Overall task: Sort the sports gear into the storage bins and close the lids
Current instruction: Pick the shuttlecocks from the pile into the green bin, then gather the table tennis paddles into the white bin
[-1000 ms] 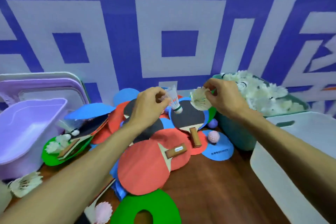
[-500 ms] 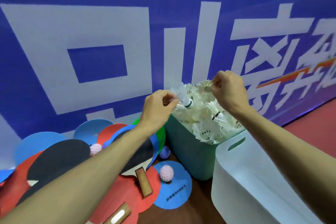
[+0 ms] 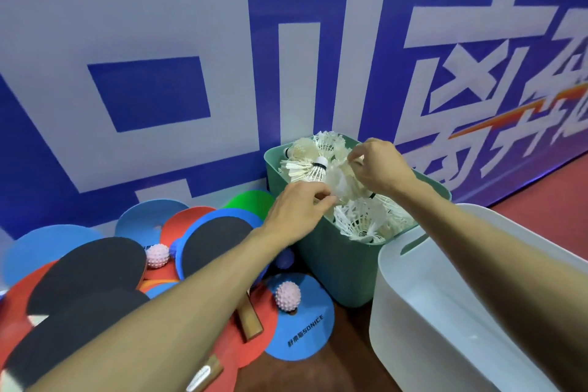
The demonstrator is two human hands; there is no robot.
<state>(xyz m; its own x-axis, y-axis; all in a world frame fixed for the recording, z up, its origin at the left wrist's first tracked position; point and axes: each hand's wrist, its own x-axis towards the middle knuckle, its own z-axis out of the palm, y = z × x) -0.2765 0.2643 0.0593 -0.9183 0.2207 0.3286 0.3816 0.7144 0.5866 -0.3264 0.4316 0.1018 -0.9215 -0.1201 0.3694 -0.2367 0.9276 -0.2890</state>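
Observation:
A green bin [image 3: 334,267] stands against the blue wall, heaped with white shuttlecocks [image 3: 359,223]. Both my hands are over its opening. My left hand [image 3: 297,212] reaches over the near left rim, its fingertips pinching the feathers of a shuttlecock [image 3: 318,172] whose black-banded cork points up. My right hand [image 3: 378,165] hovers over the middle of the pile and pinches the feather edge of another shuttlecock [image 3: 351,161]. On the floor to the left lie table-tennis paddles [image 3: 89,264] with black and red faces, flat blue discs [image 3: 300,334] and pink spiky balls [image 3: 288,295].
An open white bin [image 3: 445,312] stands at the right, touching the green bin's near corner. A second pink spiky ball [image 3: 157,255] sits among the paddles. A green disc [image 3: 251,200] leans by the wall. Red floor shows at far right.
My view swung right from the paddle pile to the green bin. Both hands carried their shuttlecocks over the bin and lowered them onto the heap.

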